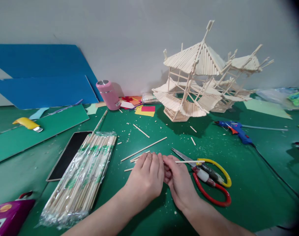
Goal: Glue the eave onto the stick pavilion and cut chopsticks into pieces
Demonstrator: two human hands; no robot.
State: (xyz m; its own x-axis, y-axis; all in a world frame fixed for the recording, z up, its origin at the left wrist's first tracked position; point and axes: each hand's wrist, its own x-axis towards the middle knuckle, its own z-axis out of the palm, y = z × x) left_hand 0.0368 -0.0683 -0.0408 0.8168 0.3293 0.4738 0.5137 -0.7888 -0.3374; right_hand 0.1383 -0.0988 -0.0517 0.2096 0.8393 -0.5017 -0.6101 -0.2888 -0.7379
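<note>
Your left hand and right hand meet knuckle to knuckle low in the middle of the green cutting mat, both palm down with the fingers curled in. Your right hand pinches a thin wooden stick that juts toward 3 o'clock from its fingertips. Your left hand is closed narrow against the right; whether it grips the same stick is hidden by the fingers.

At 3 o'clock of your right hand, just beside it, lie scissors with one yellow and one red handle loop, blades pointing to 10 o'clock under the stick. At 12 o'clock of your left hand a few loose sticks lie on the mat. At 9 o'clock, near your left forearm, sits a plastic-wrapped bundle of bamboo skewers, partly covering a dark phone.

Farther out at 1 o'clock stands a stick-built pavilion model, and at 2 o'clock a blue glue gun. At 11 o'clock stands a pink cup, with coloured paper scraps beside it. At 10 o'clock lies a yellow utility knife, with blue boards leaning on the wall behind.
</note>
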